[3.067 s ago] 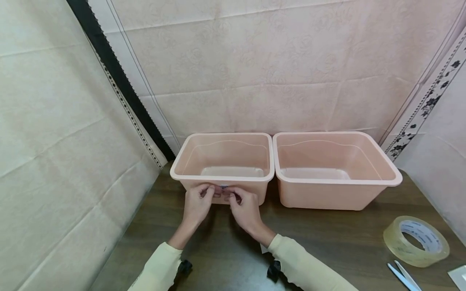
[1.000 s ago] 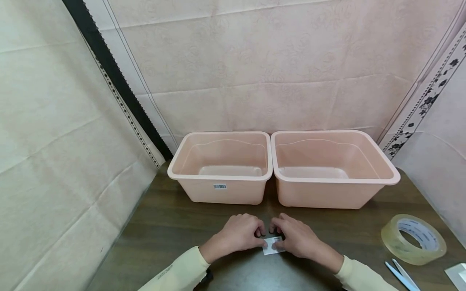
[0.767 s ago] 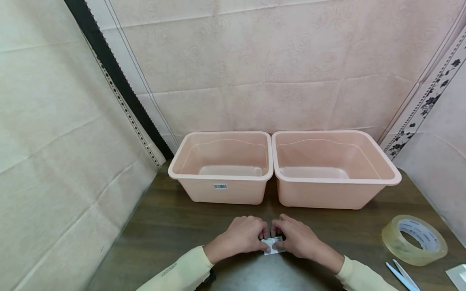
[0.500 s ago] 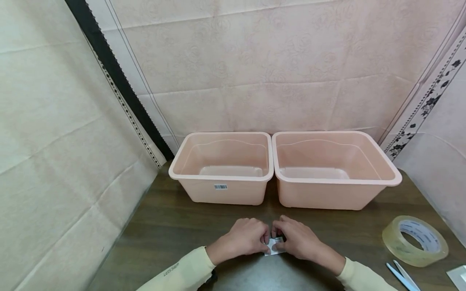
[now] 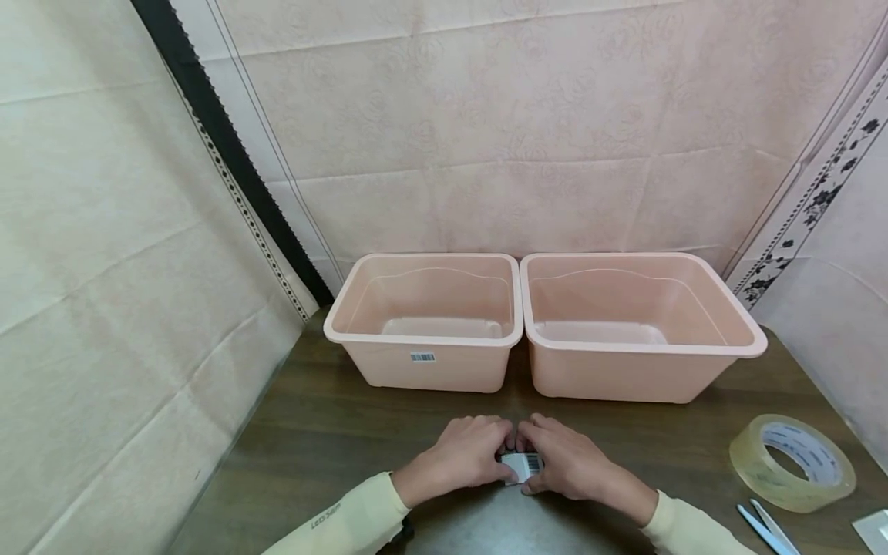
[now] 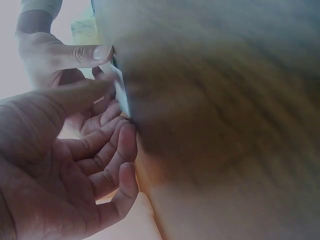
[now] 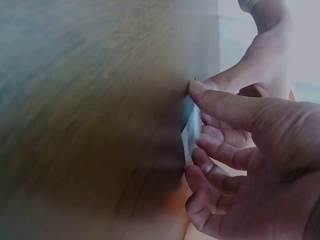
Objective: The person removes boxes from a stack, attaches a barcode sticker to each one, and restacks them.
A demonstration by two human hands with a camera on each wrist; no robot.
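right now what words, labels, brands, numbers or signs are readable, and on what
None reads clearly:
Left sleeve: lettering too blurred.
Packing tape roll: core print too small.
Barcode sticker on left pink bin: bars, no readable characters.
Held barcode label: bars visible, no readable characters.

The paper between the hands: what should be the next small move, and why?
Probably the right hand should lift the barcode while the left hand steadies the paper: the barcode lies beside the right hand, and the left bin has a label in front, whereas the right bin shows none there.
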